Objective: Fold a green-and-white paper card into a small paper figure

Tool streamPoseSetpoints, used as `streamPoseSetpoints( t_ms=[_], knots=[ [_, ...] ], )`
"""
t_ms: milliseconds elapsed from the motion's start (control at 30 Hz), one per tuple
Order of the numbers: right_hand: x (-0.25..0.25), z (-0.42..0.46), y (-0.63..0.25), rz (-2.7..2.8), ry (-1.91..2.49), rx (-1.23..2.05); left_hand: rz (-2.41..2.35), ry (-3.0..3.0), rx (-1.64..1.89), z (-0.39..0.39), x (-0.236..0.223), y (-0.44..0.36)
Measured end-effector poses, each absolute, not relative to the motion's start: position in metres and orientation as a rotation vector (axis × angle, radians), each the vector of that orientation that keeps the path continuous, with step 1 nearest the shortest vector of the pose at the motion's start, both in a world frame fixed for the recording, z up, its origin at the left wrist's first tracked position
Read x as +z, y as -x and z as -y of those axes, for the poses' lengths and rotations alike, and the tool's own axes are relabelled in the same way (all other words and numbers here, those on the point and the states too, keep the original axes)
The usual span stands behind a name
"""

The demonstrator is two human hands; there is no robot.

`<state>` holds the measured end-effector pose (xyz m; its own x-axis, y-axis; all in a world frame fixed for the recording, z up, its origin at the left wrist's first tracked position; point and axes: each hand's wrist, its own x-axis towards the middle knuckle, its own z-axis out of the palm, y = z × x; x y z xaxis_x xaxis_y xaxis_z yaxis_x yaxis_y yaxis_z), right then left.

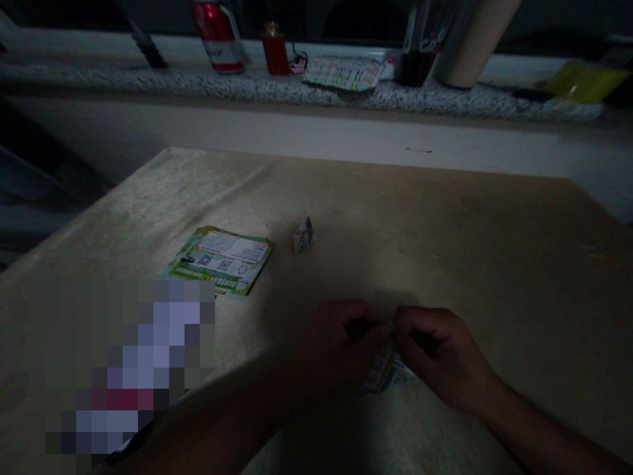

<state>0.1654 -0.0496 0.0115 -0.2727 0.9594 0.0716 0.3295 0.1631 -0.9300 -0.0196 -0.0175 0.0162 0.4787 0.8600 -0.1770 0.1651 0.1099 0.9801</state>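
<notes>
Near the front of the table both my hands are closed in a pinch on a folded printed paper [380, 373]. My left hand [339, 340] pinches its upper end with thumb and forefinger. My right hand [445, 349] meets it there, fingertips almost touching, with a tiny green spot showing between them. Below the fingers the paper spreads out in printed flaps; its upper part is hidden by my fingers. Farther back stands a small pointed shape of folded printed paper [303, 236], apart from my hands. A stack of green and white leaflets [227, 257] lies to its left.
A pixelated patch [148, 356] covers something at the left front. Along the speckled windowsill [267, 92] behind the table [469, 231] stand a red and silver can [217, 36], a small red bottle [275, 51], a dark glass [418, 53], a pale cylinder [475, 46] and a yellow packet [583, 82].
</notes>
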Motion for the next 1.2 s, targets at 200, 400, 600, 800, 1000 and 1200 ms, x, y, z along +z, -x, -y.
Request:
streamPoseSetpoints(
  t_ms=[200, 400, 600, 800, 1000, 1200],
  knots=[
    [0.011, 0.049, -0.166, 1.585, 1.243, 1.235, -1.004, -1.386, 0.724, 0.019, 0.014, 0.021],
    [0.016, 0.046, -0.169, 1.444, 1.201, 1.213, -1.124, -1.193, 0.929, 0.013, 0.015, 0.024],
    [0.012, 0.042, -0.168, 1.313, 1.180, 1.254, -0.898, -1.014, 1.036, 0.008, 0.011, 0.024],
    [0.007, 0.038, -0.172, 1.215, 1.133, 1.364, -0.687, -1.004, 0.938, 0.010, 0.006, 0.027],
    [0.011, 0.043, -0.165, 1.265, 1.091, 1.376, -0.728, -1.010, 0.873, 0.011, 0.007, 0.026],
    [0.007, 0.048, -0.164, 1.330, 1.102, 1.384, -0.739, -1.094, 0.891, 0.010, 0.005, 0.026]
  ],
)
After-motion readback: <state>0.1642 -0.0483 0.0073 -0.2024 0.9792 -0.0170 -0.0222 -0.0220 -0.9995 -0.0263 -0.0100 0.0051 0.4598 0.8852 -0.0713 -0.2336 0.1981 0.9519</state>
